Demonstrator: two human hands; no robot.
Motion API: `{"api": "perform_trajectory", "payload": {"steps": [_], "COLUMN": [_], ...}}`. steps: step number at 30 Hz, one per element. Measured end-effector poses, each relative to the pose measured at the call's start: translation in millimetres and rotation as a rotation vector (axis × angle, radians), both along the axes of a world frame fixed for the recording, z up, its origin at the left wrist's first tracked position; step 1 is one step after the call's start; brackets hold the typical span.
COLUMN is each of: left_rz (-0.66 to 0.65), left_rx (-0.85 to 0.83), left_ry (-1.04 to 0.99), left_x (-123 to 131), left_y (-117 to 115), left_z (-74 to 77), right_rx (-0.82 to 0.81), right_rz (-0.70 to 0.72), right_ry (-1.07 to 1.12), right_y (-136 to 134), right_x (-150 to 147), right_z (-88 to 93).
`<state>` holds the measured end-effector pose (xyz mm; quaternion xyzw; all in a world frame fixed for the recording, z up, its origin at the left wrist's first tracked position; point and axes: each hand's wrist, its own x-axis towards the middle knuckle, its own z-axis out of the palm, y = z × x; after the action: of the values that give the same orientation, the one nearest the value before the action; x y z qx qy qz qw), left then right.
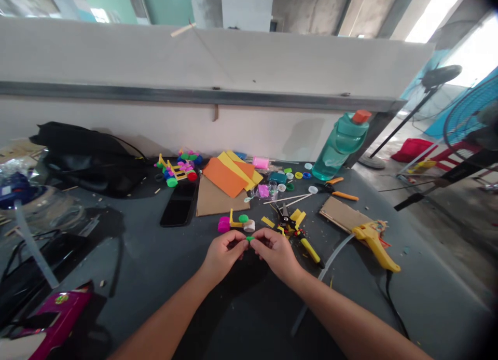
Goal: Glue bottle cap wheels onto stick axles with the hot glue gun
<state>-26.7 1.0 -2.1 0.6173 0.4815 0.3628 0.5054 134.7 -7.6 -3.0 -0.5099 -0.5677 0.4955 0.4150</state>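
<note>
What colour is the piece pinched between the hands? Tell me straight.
The piece is green, best seen in the head view.

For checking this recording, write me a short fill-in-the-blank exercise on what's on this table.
The left hand and the right hand pinch a small piece coloured ____.
The water bottle has a cap coloured ____.
The yellow glue gun lies to the person's ____ of the hands.
The orange sheet lies on a piece of ____.

Missing words: green; orange; right; cardboard.
</note>
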Motion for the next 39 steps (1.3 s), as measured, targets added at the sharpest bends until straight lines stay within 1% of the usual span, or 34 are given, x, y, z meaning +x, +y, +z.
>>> {"api": "perform_trajectory", "payload": {"steps": [9, 15, 18, 22, 26, 29, 34, 39], "left_rz": [0.001, -0.012, -0.014, 0.002, 0.005, 0.019, 0.035, 0.044], "left_rx": [-0.021, 0.001, -0.006, -0.022, -0.026, -0.04, -0.039, -0.042], "left_ry": [0.019, 0.035, 0.022, -0.009, -0.016, -0.031, -0.043, -0.049], "left_x": [2.0, 1.1, 1.0, 1.6, 2.7, 3.1, 2.8, 2.5], "left_y": [-0.4, -0.5, -0.8, -1.3, -1.3, -1.3, -1.3, -1.1], "left_z": [4.5, 2.6, 2.2, 4.5, 6.0, 3.8, -0.7, 2.8], "right_rx": [-0.022, -0.001, 0.023, 0.01, -0.009, -0.014, -0.014, -0.017], "right_rz": [-0.011, -0.01, -0.004, 0.004, -0.02, -0.032, -0.004, 0.012], "right_ry": [-0.014, -0.038, -0.027, 0.015, 0.013, 0.005, -0.008, 0.041], "right_y": [-0.3, -0.8, -1.0, -0.7, -0.9, -1.4, -1.7, -1.3], "right_x": [0.6, 1.5, 1.6, 1.5, 1.2, 0.9, 0.8, 0.4], "right_z": [2.5, 4.1, 4.2, 4.4, 4.6, 4.5, 4.1, 3.1]}}
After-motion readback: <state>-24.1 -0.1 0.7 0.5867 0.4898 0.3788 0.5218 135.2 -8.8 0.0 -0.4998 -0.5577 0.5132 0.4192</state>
